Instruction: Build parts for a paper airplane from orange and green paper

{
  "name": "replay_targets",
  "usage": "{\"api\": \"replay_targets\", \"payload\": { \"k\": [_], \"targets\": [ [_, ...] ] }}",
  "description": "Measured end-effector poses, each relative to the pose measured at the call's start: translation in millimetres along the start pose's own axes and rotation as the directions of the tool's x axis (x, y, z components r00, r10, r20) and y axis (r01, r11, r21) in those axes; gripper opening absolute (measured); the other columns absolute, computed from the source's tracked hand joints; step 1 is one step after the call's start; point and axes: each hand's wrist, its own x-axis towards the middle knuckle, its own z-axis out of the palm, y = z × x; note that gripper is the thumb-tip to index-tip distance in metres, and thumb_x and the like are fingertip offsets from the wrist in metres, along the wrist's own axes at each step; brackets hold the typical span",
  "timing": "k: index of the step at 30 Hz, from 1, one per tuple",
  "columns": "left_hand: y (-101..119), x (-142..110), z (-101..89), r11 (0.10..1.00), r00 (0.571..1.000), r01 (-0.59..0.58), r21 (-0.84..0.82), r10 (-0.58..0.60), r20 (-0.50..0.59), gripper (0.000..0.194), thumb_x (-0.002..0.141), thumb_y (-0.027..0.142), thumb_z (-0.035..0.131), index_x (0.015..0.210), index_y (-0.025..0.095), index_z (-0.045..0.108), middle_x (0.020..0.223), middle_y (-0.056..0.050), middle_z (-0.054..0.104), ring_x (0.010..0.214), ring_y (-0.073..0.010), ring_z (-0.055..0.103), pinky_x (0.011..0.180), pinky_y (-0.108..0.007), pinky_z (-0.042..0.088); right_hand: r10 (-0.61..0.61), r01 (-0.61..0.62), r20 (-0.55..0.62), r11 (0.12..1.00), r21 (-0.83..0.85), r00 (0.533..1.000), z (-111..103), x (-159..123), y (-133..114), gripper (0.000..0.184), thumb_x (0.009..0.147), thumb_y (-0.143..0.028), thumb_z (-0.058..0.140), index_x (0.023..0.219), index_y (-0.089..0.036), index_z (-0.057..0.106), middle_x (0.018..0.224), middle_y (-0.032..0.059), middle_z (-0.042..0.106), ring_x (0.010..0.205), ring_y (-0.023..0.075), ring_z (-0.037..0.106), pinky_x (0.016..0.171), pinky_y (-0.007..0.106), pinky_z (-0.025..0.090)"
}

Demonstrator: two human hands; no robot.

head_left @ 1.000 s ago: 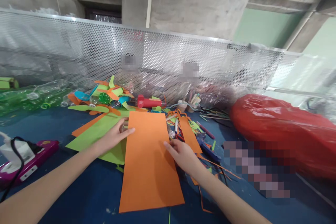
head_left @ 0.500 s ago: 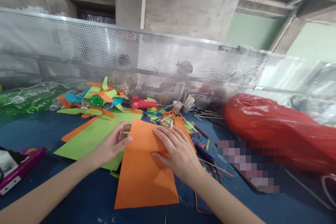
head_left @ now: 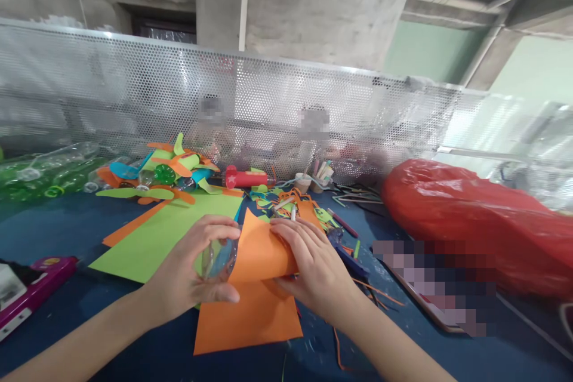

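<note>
Closest to you on the blue surface (head_left: 152, 358), the near part of the orange sheet (head_left: 250, 319) lay flat, its front edge toward your body. Half a second earlier the sheet stretched away as one long piece under your right palm; by this moment its far part had been bent up and back toward you in a rounded fold, and more of the clear bottle (head_left: 217, 259) showed at the fold's left side.

The folded part sat between your two hands. Your left hand (head_left: 192, 271) was wide, fingers and thumb curved around the bottle's end; the fingertips reached its upper side, but you could not tell whether the thumb pressed on it. Your right hand (head_left: 313, 256) held the fold, fingers over the top and thumb tucked at its lower edge. The sheet looked plain and smooth, with a shadow beneath the fold.

Just beyond your left hand lay a green sheet (head_left: 143, 239), and past the right, a scatter of paper scraps (head_left: 289, 197). Farther off you had a pile of paper propellers (head_left: 174, 167), a red plastic bag (head_left: 470, 209) on the right, and a perforated metal panel (head_left: 170, 83) behind everything.
</note>
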Motion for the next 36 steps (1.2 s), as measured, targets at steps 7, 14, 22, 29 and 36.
{"api": "replay_targets", "payload": {
  "k": [7,14,22,29,36],
  "targets": [
    [-1.2,-0.8,-1.9,0.991,0.991,-0.130,0.034,0.130,-0.009,0.074,0.061,0.050,0.078,0.125,0.041,0.043,0.120,-0.002,0.058,0.111,-0.0259,0.055,0.097,-0.037,0.042,-0.021,0.023,0.077,1.000,-0.020,0.997,2.5,-3.0,0.6,0.070,0.072,-0.029,0.067,0.134,-0.015,0.037,0.128,0.0114,0.056,0.113,0.0256,0.053,0.105,0.046,0.034],
    [-1.2,-0.5,1.1,0.993,0.990,-0.048,0.107,0.061,-0.124,0.072,0.066,0.043,0.078,0.128,0.034,0.042,0.128,-0.008,0.050,0.118,-0.0294,0.050,0.098,-0.045,0.042,-0.041,0.031,-0.075,0.992,-0.124,0.996,8.8,-5.3,7.4,0.068,0.072,-0.028,0.066,0.132,-0.011,0.038,0.119,0.0156,0.058,0.106,0.0287,0.053,0.091,0.043,0.045],
    [20.0,-4.0,19.6,0.874,0.917,0.398,-0.279,-0.384,0.107,0.032,0.077,0.034,0.069,0.106,0.026,0.059,0.099,-0.005,0.064,0.090,-0.0224,0.063,0.086,-0.040,0.050,0.010,-0.197,-0.462,0.912,-0.359,0.887,-6.2,-5.8,13.6,0.059,0.081,-0.023,0.060,0.134,-0.010,0.037,0.118,0.0187,0.055,0.107,0.0309,0.051,0.091,0.046,0.043],
    [26.9,-0.5,37.2,0.554,0.888,0.455,-0.697,-0.339,0.310,0.055,0.070,0.027,0.076,0.121,0.029,0.057,0.131,-0.004,0.057,0.128,-0.0277,0.044,0.111,-0.047,0.029,-0.160,0.072,-0.250,0.942,-0.329,0.955,14.3,-9.8,-11.3,0.047,0.090,-0.017,0.044,0.135,-0.007,0.037,0.119,0.0188,0.056,0.111,0.0304,0.048,0.093,0.048,0.039],
    [13.2,-12.4,35.4,0.504,0.825,0.492,-0.710,-0.531,0.195,0.064,0.063,0.029,0.081,0.121,0.023,0.056,0.129,-0.009,0.060,0.121,-0.0311,0.052,0.106,-0.051,0.036,-0.124,0.104,-0.127,0.983,-0.151,0.984,18.9,-6.8,-14.0,0.062,0.090,-0.046,0.049,0.138,-0.009,0.035,0.121,0.0181,0.056,0.113,0.0289,0.050,0.096,0.046,0.042]
  ]
}}
